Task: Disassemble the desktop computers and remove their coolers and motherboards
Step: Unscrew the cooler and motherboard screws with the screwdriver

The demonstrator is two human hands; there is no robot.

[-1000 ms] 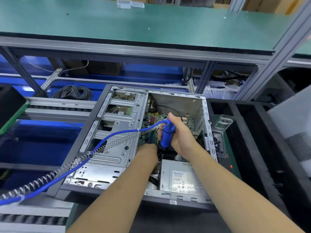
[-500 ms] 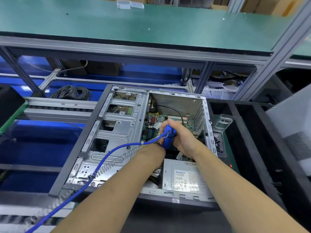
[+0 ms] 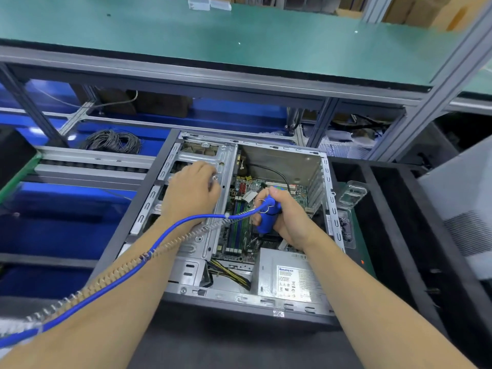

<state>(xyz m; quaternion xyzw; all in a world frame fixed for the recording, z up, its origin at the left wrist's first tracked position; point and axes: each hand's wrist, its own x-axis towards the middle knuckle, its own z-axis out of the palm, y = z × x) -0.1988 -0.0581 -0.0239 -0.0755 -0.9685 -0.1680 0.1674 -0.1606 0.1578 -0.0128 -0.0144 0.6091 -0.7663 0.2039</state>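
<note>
Head camera, looking down: an open desktop computer case lies on its side at the centre of the frame, its inside facing up. The green motherboard sits in the middle of the case, still mounted on the case floor. A grey power supply with a white label fills the lower right corner of the case, and a bundle of yellow and black wires lies just left of it. A silver metal drive cage takes up the left half.

The right hand, centre right, is wrapped around a blue electric screwdriver held upright over the motherboard; its tip is hidden, so I cannot tell what it touches. A blue cable paired with a coiled spring cord runs from the screwdriver's top across the left forearm to the lower left corner.

The left hand, centre left, rests on the drive cage with its fingers curled; it may be pinching something small and shiny, but that is unclear.

A clear plastic tray sits just right of the case. A green workbench shelf spans the top of the frame.
</note>
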